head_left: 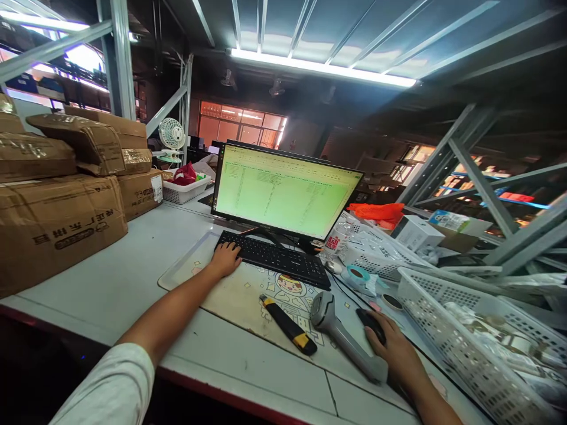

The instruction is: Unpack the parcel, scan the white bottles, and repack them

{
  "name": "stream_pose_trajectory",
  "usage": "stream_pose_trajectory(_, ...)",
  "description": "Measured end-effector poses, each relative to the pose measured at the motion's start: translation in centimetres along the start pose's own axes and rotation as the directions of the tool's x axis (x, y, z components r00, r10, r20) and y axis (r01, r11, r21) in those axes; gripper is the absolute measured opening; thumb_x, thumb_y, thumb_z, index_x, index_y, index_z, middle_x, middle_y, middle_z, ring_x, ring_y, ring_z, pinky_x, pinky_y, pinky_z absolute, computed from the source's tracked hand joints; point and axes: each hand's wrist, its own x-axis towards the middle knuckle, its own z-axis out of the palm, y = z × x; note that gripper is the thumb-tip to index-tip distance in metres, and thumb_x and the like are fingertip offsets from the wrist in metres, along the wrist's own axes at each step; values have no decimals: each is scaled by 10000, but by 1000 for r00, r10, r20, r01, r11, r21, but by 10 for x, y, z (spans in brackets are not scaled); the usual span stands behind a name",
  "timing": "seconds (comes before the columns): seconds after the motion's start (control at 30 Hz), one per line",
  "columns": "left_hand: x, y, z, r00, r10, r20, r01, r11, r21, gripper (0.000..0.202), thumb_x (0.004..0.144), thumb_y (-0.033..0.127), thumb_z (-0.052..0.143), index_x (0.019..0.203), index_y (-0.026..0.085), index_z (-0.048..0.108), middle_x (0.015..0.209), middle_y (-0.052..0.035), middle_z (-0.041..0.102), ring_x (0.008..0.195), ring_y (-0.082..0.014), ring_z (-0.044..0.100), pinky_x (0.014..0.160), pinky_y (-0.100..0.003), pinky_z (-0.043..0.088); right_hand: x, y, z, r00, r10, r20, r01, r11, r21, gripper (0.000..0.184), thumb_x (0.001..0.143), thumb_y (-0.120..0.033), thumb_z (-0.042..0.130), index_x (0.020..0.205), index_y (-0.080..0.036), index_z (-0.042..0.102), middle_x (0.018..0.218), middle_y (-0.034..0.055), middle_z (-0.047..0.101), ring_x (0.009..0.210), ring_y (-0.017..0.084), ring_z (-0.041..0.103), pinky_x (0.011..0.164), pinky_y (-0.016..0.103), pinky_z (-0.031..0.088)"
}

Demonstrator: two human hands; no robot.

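My left hand [225, 258] rests on the left end of a black keyboard [283, 263], fingers spread over the keys. Around a black computer mouse [371, 324] curls my right hand [396, 348], at the right of a printed desk mat [252, 290]. Just left of that hand lies a grey barcode scanner [348, 339], its handle end close to my wrist. A black and yellow utility knife [289, 326] sits on the mat between both hands. Behind the keyboard, a monitor [283, 192] displays a green-tinted spreadsheet; its text is too small to read.
Taped cardboard boxes [57, 230] are stacked at the left. White plastic baskets [460, 330] of packets line the right side. Near the monitor's right edge are a plastic bottle [337, 239] and a tape roll [358, 274]. A small fan [172, 134] stands behind, among metal rack posts.
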Motion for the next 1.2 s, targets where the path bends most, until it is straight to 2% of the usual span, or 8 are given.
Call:
stream_pose_trajectory(0.33, -1, 0, -2, 1000, -2, 14, 2, 1000, -2, 549, 1074, 422, 477, 1553, 166, 550, 1622, -131, 466, 1470, -346, 426, 1205, -498, 349, -3, -10, -4, 998, 48, -29, -47, 999, 10, 695, 863, -645, 378, 1274, -167, 670, 1357, 160, 636, 1196, 357, 663, 1039, 518, 547)
stream_pose_trajectory(0.47, -1, 0, -2, 1000, -2, 15, 2, 1000, -5, 552, 1072, 418, 472, 1555, 161, 546, 1625, -136, 460, 1477, -350, 418, 1209, -501, 342, -3, -8, -3, 999, 35, -34, -34, 999, 25, 684, 864, -640, 386, 1268, -167, 670, 1335, 164, 646, 1189, 365, 664, 1021, 538, 551)
stream_pose_trajectory(0.7, 0, 0, -3, 1000, -1, 24, 1, 1000, -9, 552, 1074, 421, 462, 1557, 164, 541, 1630, -128, 456, 1474, -345, 421, 1214, -497, 339, -3, -6, -4, 999, 28, -22, -27, 1000, 13, 683, 879, -655, 391, 1279, -180, 675, 1358, 158, 637, 1160, 352, 675, 951, 492, 570)
stream_pose_trajectory(1.2, 0, -1, 0, 1000, -4, 14, 4, 1000, 2, 545, 1076, 420, 470, 1553, 169, 548, 1623, -128, 465, 1468, -339, 427, 1204, -494, 350, -3, -7, -4, 999, 27, -21, -27, 1000, 5, 671, 875, -628, 382, 1276, -180, 679, 1376, 139, 632, 1191, 355, 665, 1012, 527, 563)
